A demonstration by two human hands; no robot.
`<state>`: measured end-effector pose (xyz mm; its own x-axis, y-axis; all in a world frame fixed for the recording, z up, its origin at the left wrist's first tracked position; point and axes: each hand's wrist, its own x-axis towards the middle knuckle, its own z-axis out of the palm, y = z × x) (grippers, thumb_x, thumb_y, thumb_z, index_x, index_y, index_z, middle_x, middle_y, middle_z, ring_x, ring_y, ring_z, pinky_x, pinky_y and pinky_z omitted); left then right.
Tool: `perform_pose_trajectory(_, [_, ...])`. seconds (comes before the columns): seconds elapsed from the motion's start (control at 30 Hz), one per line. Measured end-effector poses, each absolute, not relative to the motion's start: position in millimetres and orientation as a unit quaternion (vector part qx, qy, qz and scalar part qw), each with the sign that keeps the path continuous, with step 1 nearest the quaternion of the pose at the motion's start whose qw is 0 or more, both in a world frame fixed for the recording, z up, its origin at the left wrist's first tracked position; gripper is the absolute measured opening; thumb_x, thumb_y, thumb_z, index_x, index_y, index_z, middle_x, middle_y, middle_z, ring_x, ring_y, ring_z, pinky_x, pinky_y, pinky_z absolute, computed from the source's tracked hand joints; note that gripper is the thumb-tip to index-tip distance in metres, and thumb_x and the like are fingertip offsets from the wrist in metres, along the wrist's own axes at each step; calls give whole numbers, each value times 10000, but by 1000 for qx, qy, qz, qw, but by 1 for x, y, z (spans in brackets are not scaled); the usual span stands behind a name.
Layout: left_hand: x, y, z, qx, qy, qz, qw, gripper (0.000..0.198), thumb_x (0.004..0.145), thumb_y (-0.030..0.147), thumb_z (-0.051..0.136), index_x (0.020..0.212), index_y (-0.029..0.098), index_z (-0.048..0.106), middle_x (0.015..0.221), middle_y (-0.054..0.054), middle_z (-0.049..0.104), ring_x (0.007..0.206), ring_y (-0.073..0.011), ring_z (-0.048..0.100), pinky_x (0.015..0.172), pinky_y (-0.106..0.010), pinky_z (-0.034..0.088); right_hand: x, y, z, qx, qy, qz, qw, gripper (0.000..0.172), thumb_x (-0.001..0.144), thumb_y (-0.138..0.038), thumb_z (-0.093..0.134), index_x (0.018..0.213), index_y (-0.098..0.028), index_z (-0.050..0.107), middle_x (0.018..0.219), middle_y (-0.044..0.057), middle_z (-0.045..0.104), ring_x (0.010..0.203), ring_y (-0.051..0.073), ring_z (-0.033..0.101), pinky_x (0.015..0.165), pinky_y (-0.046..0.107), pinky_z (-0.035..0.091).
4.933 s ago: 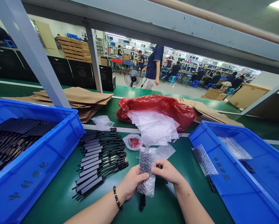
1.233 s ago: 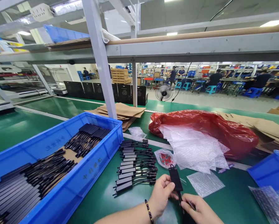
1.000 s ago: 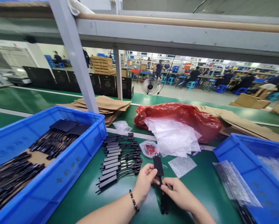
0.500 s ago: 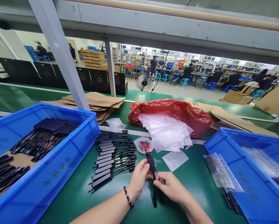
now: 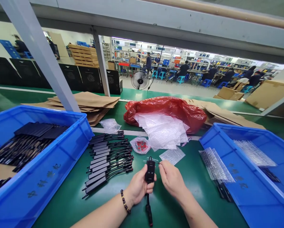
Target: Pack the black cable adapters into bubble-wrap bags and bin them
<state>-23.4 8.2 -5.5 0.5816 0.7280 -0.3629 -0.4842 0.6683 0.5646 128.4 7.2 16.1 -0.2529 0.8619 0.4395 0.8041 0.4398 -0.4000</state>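
Observation:
My left hand (image 5: 137, 187) is closed round a small black control box (image 5: 150, 171) with button marks on its face and a loop at its top. Its black cable (image 5: 148, 209) hangs down toward me and ends in a connector with a red tip. To the right, my right hand (image 5: 172, 179) is pinched shut, apart from the box; whatever lies in its fingertips is too small to make out. Thin clear strips (image 5: 155, 160) lie just beyond the box. Left of my hands, several similar black units (image 5: 97, 169) with cables lie in a row.
A clear bag of small red pieces (image 5: 142, 146) lies ahead, near bubble-wrap bags (image 5: 164, 131) spilling from a red plastic bag (image 5: 194, 115). Blue bins flank me: the left bin (image 5: 61, 167) holds black units, the right bin (image 5: 258, 186) wrapped ones. A metal post (image 5: 41, 53) rises at left.
The box has turned so its button face shows, and my left hand has lowered a little. My right hand has left the cable and moved up beside the box's top. The view has shifted right.

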Motion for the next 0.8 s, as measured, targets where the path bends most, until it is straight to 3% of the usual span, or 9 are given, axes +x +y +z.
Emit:
perform_pose_trajectory(0.3, [-19,4,-8,250,307,362,844,458,697,605,546,839,183,438,707,14,521,423,-41,357,440,-210,214,125,11,6,-529,-792,-43,302,331,925,-231,274,652,-192,456,581,2,484,535,126,460,538,240,319])
perform_pose_trajectory(0.8, [-19,4,-9,258,304,375,837,442,715,590,537,868,189,432,722,18,517,422,-37,366,437,-209,226,123,11,5,-534,-793,-15,293,322,917,-241,274,651,-195,448,583,-2,482,536,126,459,540,239,322])
